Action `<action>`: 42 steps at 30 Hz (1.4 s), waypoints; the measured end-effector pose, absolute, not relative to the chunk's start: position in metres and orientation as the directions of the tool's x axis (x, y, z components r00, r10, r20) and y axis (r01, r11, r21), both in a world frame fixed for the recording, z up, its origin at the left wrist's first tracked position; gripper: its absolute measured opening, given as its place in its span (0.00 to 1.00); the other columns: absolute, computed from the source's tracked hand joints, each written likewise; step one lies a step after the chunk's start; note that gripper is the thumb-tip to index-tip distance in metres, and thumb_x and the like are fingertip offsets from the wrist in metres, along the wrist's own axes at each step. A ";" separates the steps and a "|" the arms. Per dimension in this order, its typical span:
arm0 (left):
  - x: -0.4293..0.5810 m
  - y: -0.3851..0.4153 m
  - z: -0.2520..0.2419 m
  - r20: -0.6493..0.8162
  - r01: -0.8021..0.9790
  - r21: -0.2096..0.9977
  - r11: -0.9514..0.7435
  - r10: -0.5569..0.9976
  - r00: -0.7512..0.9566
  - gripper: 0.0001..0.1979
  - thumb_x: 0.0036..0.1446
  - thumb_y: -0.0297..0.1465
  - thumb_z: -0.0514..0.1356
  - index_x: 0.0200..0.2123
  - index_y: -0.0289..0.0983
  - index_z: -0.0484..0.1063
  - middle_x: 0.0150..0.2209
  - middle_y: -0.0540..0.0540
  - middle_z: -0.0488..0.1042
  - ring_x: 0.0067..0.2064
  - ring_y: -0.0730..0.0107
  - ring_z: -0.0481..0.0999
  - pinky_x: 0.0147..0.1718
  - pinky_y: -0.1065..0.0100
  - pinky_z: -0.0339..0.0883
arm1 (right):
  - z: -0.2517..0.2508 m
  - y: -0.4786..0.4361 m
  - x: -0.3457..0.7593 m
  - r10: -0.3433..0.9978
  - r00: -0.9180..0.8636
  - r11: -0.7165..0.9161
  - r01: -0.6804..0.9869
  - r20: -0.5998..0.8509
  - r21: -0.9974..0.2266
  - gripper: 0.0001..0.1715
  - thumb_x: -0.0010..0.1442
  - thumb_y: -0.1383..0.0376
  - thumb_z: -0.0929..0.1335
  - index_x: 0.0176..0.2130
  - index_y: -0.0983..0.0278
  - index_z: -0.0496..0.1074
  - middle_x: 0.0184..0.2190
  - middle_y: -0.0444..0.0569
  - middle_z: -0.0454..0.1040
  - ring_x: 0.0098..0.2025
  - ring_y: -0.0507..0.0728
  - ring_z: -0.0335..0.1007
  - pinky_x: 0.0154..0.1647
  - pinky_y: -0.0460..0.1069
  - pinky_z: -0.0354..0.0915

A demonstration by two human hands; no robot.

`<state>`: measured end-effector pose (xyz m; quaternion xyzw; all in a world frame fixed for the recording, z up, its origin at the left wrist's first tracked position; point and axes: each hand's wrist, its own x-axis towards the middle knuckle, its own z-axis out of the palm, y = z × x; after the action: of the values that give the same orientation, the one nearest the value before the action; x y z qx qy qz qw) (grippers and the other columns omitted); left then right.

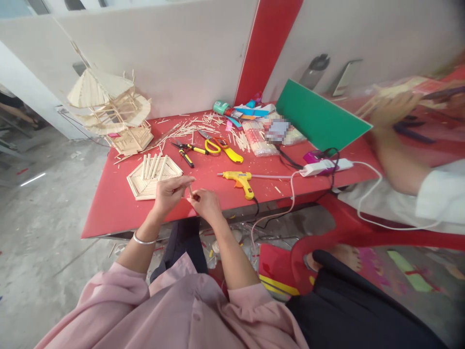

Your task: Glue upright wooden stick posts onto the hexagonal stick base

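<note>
My left hand point(172, 194) and my right hand point(205, 203) meet over the front edge of the red table point(119, 213). Between their fingertips is a short wooden stick point(191, 191), pinched by both. Just behind my left hand lies a hexagonal stick panel point(140, 190) with several loose sticks point(152, 166) on top. A yellow glue gun point(240, 179) rests on its side to the right of my hands, its nozzle pointing left.
A stick pagoda model point(109, 106) stands at the back left. Black-yellow pliers point(186, 154), yellow-handled scissors point(212, 145), scattered sticks point(192, 127), a green board point(319, 116) and a power strip point(323, 167) are on the table. At right, another person's arm point(395, 155) reaches across.
</note>
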<state>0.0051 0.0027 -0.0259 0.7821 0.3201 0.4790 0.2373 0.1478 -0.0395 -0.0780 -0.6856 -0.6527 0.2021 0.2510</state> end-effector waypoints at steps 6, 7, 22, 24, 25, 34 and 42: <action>0.004 0.003 -0.029 0.601 0.277 0.675 -0.684 0.728 0.330 0.11 0.58 0.26 0.59 0.39 0.40 0.83 0.37 0.46 0.83 0.32 0.71 0.82 0.33 0.72 0.77 | -0.075 -0.041 0.147 0.996 0.076 -0.033 0.786 0.043 -0.618 0.09 0.60 0.56 0.70 0.36 0.57 0.78 0.36 0.45 0.82 0.37 0.53 0.76 0.34 0.45 0.60; 0.004 0.003 -0.029 0.605 0.271 0.675 -0.686 0.725 0.330 0.12 0.58 0.25 0.59 0.39 0.40 0.83 0.37 0.46 0.83 0.33 0.71 0.82 0.33 0.72 0.77 | -0.075 -0.041 0.147 0.996 0.076 -0.029 0.785 0.049 -0.619 0.09 0.60 0.56 0.70 0.36 0.57 0.78 0.36 0.44 0.82 0.37 0.53 0.76 0.34 0.45 0.60; 0.006 0.002 -0.029 0.633 0.266 0.651 -0.711 0.701 0.328 0.10 0.59 0.27 0.60 0.39 0.40 0.82 0.36 0.47 0.83 0.34 0.71 0.83 0.36 0.72 0.78 | -0.081 -0.041 0.147 0.992 0.100 -0.028 0.775 0.078 -0.632 0.08 0.59 0.57 0.71 0.35 0.58 0.78 0.34 0.44 0.81 0.36 0.53 0.75 0.33 0.45 0.59; 0.006 0.003 -0.030 0.637 0.270 0.645 -0.715 0.698 0.328 0.10 0.59 0.27 0.60 0.39 0.40 0.82 0.36 0.47 0.83 0.34 0.71 0.82 0.36 0.72 0.78 | -0.080 -0.041 0.147 0.992 0.096 -0.025 0.771 0.077 -0.637 0.08 0.60 0.57 0.71 0.35 0.58 0.78 0.34 0.44 0.81 0.36 0.53 0.75 0.33 0.46 0.59; 0.006 0.003 -0.030 0.638 0.270 0.643 -0.716 0.697 0.328 0.11 0.59 0.26 0.60 0.39 0.40 0.82 0.36 0.47 0.83 0.35 0.71 0.82 0.35 0.72 0.78 | -0.079 -0.041 0.147 0.993 0.094 -0.024 0.770 0.075 -0.638 0.09 0.60 0.57 0.70 0.35 0.58 0.78 0.34 0.44 0.81 0.35 0.53 0.74 0.33 0.46 0.59; 0.009 0.003 -0.029 0.647 0.269 0.635 -0.724 0.689 0.328 0.10 0.58 0.26 0.61 0.39 0.40 0.82 0.37 0.47 0.83 0.35 0.71 0.83 0.36 0.71 0.78 | -0.077 -0.041 0.147 0.993 0.090 -0.023 0.774 0.073 -0.632 0.08 0.60 0.58 0.70 0.33 0.59 0.78 0.33 0.44 0.80 0.35 0.53 0.73 0.33 0.46 0.59; 0.012 0.002 -0.025 0.697 0.230 0.597 -0.769 0.638 0.328 0.09 0.60 0.26 0.61 0.39 0.39 0.82 0.36 0.46 0.83 0.35 0.70 0.83 0.37 0.70 0.78 | -0.078 -0.041 0.147 0.992 0.104 -0.037 0.780 0.072 -0.625 0.09 0.60 0.57 0.70 0.33 0.59 0.78 0.33 0.45 0.80 0.34 0.53 0.73 0.33 0.46 0.59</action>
<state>0.0117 0.0016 -0.0253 0.7898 0.2747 0.5106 0.2001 0.1468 -0.0411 -0.0783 -0.6925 -0.6397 0.1966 0.2694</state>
